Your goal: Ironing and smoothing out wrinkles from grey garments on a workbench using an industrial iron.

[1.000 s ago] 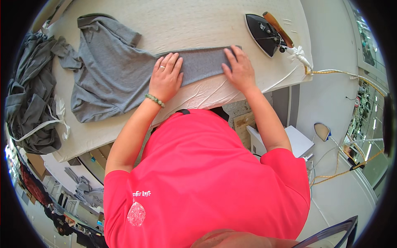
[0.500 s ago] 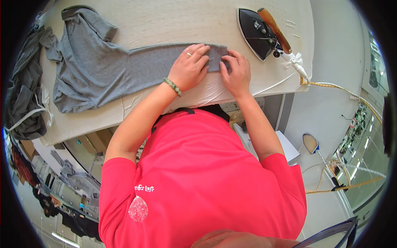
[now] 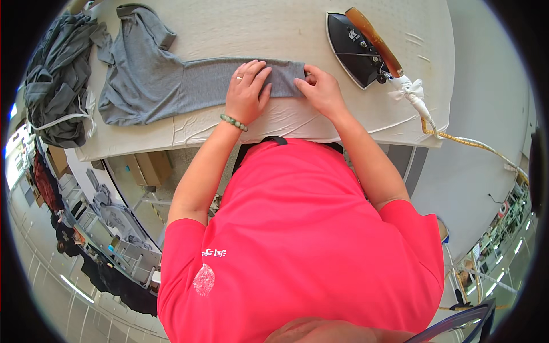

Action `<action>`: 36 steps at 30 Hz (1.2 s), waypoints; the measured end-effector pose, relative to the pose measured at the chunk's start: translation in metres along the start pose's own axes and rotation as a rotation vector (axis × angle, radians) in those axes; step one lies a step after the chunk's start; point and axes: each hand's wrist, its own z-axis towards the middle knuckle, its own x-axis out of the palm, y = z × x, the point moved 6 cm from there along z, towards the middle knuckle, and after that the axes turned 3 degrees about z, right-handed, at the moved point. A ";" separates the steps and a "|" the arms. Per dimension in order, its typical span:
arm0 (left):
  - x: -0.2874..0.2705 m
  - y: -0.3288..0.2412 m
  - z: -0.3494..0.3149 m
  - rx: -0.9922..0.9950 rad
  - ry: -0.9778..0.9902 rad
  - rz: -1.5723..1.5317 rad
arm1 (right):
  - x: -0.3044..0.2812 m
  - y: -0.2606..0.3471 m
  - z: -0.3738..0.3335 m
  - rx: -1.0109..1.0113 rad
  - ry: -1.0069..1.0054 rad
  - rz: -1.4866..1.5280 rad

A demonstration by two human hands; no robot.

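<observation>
A grey knit garment [image 3: 147,86] lies on the cloth-covered table, with one long sleeve-like part [image 3: 209,83] stretched out to the right. My left hand [image 3: 247,94] rests flat on that part, its fingers extended over the fabric near the end. At the end itself, my right hand [image 3: 321,94] pinches the edge between thumb and fingers. To the right of this hand sits a black iron [image 3: 351,48] with a wooden handle [image 3: 374,40], which neither hand touches.
A heap of darker grey garments [image 3: 57,80] hangs at the table's left edge. White cloth is tied around the iron's cord [image 3: 457,139], which runs off to the right. The table's pale cover [image 3: 257,28] is wrinkled along the near edge. Below stands a cardboard box [image 3: 154,167].
The view has shifted a little. My left hand has slid slightly back along the fabric, and my right thumb and fingers have closed on the end edge.
</observation>
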 end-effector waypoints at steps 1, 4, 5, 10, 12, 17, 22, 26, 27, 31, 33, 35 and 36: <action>-0.001 0.000 -0.001 -0.001 0.004 0.013 | -0.001 -0.003 0.000 -0.008 0.009 -0.001; 0.001 0.000 0.000 -0.012 0.005 0.039 | -0.002 -0.012 0.000 -0.053 0.020 0.053; 0.003 -0.005 0.003 0.019 0.024 0.002 | -0.003 -0.013 0.000 -0.059 0.032 0.049; 0.023 -0.026 0.012 0.105 0.065 -0.148 | -0.003 -0.018 0.007 0.019 0.094 0.019; 0.026 -0.028 0.014 0.123 0.071 -0.190 | -0.002 -0.018 0.005 0.053 0.114 0.003; 0.022 -0.029 0.016 0.098 0.065 -0.204 | -0.003 -0.012 -0.002 0.032 0.054 0.015; 0.017 -0.022 0.014 0.042 0.110 -0.134 | -0.005 -0.012 -0.005 0.040 0.037 0.006; 0.012 -0.013 0.011 -0.007 0.132 -0.053 | -0.004 -0.015 -0.005 0.043 0.048 0.016; 0.011 -0.012 0.010 -0.022 0.134 -0.027 | -0.004 -0.016 -0.004 0.055 0.048 0.006; 0.027 -0.029 0.022 0.171 0.135 -0.161 | -0.006 -0.012 -0.008 0.040 -0.006 -0.003; 0.032 -0.028 0.019 0.181 0.145 -0.125 | -0.005 -0.007 -0.012 0.028 -0.030 -0.005; 0.037 -0.030 0.016 0.202 0.158 -0.044 | -0.006 0.008 -0.022 -0.140 -0.136 -0.142; 0.038 -0.030 0.015 0.199 0.157 -0.050 | -0.008 0.014 -0.027 -0.225 -0.187 -0.212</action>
